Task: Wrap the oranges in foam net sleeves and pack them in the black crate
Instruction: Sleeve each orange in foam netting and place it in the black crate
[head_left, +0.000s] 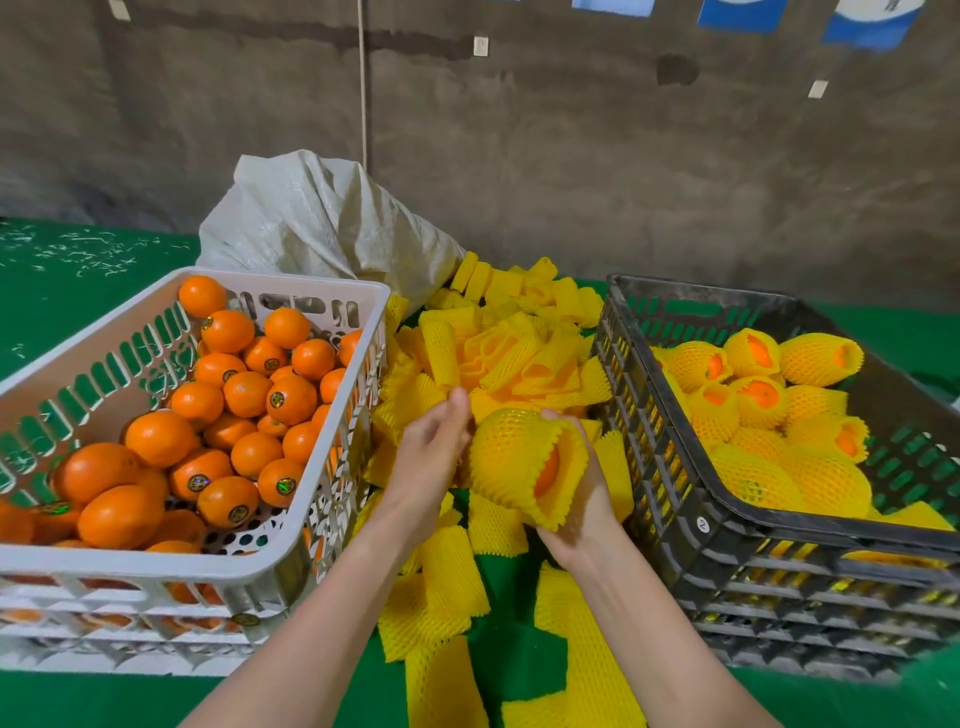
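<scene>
right grip (584, 499) clamped on sleeved orange (506, 457) | left grip (434, 452) apart | black crate (654, 467) lies right, nearer right grip

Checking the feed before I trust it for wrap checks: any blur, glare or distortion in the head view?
Head view centre: the wrapped orange in the right hand is sharp and evenly lit. Head view top: the wall looks smeared. Head view edges: wide-angle curves the white crate and black crate rims. Glare: only small glints on the stickers.
</scene>
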